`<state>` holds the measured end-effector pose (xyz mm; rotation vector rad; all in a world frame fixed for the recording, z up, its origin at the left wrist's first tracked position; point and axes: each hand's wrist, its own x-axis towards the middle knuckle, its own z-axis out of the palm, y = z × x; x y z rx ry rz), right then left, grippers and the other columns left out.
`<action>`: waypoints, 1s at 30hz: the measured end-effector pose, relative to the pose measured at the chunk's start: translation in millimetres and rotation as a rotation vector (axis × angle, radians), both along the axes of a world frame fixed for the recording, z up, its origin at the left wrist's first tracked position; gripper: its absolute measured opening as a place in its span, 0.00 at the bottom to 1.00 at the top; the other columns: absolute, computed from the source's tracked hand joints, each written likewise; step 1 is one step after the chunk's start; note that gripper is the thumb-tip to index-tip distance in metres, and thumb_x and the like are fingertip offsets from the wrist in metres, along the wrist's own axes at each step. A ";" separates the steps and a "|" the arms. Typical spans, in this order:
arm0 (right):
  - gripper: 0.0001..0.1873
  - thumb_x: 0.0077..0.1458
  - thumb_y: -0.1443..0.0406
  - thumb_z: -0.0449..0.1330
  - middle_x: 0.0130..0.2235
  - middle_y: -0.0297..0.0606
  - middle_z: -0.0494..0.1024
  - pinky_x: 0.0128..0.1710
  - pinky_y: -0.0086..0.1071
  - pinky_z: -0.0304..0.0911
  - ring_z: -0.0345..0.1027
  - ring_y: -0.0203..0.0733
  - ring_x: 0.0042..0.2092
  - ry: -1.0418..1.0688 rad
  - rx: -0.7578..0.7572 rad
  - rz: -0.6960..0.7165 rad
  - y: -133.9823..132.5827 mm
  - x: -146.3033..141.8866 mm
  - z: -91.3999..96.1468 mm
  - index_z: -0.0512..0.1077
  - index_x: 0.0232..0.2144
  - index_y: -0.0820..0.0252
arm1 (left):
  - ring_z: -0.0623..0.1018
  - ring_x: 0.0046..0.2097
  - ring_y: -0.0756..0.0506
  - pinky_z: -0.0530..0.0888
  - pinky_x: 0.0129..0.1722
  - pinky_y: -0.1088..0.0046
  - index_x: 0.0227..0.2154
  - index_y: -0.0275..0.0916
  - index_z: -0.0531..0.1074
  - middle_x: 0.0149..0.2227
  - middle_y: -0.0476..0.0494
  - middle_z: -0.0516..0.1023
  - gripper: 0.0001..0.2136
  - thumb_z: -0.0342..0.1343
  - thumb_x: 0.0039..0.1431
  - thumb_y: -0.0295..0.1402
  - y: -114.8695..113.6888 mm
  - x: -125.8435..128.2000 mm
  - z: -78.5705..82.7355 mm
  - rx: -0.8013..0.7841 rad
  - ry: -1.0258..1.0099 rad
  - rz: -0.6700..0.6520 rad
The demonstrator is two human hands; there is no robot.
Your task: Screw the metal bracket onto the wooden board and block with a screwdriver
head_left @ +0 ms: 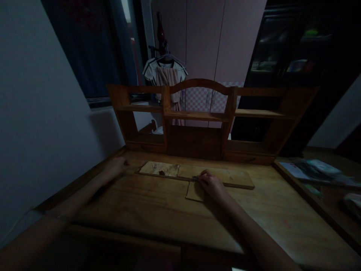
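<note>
Item 1. Long flat board of light brown wood [225,177]: laid flat across the wooden desktop [158,210], close to its back edge and parallel to it, just in front of the shelf unit. A pale mottled patch [159,168] is seen on the board's left part.

Item 2. Small tan rectangular piece [194,192]: laid flat on the desktop, touching the board's front edge near the middle and partly covered by the right hand.

Item 3. Small dark slender tool [195,177]: held at the front edge of the board, just above the tan piece. Its kind cannot be told in the dim light.

Item 4. Right hand [212,185]: fingers are closed around the dark tool, and the palm is rested on the desktop over the tan piece.

Item 5. Left hand [117,167]: placed at the left end of the board, near the desktop's back left corner. It is blurred, so contact and grip cannot be told.

Item 6. Brown wooden shelf unit with an arched centre [197,113]: stood along the back edge of the desktop.

Item 7. Pale papers [307,169]: spread on an adjoining surface beyond the right edge of the desktop.

Item 8. Light garments on a hanger [166,75]: hung behind the shelf unit, in front of pink wardrobe doors [203,45].
</note>
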<state>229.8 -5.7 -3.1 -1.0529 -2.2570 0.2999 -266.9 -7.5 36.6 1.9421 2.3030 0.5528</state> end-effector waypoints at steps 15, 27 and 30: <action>0.07 0.64 0.70 0.57 0.45 0.37 0.71 0.41 0.26 0.63 0.70 0.35 0.38 -0.017 0.004 -0.013 0.7 -1.7 0.2 0.76 0.39 0.61 | 0.78 0.37 0.45 0.74 0.38 0.70 0.35 0.34 0.76 0.34 0.40 0.79 0.17 0.64 0.51 0.44 45.5 282.4 -34.3 -0.004 -0.934 -0.688; 0.07 0.64 0.71 0.57 0.45 0.38 0.71 0.41 0.26 0.63 0.70 0.36 0.39 -0.010 -0.044 -0.017 1.5 -3.2 3.4 0.76 0.38 0.61 | 0.78 0.39 0.46 0.72 0.41 0.73 0.37 0.35 0.78 0.36 0.43 0.80 0.10 0.60 0.55 0.36 40.0 271.2 -37.1 0.004 -0.748 -0.795; 0.07 0.64 0.72 0.57 0.45 0.38 0.71 0.41 0.26 0.63 0.70 0.36 0.38 -0.005 -0.044 -0.007 2.3 -4.0 3.1 0.76 0.38 0.61 | 0.77 0.40 0.47 0.71 0.42 0.74 0.37 0.35 0.78 0.37 0.44 0.80 0.10 0.59 0.56 0.35 38.9 271.4 -35.9 0.020 -0.710 -0.823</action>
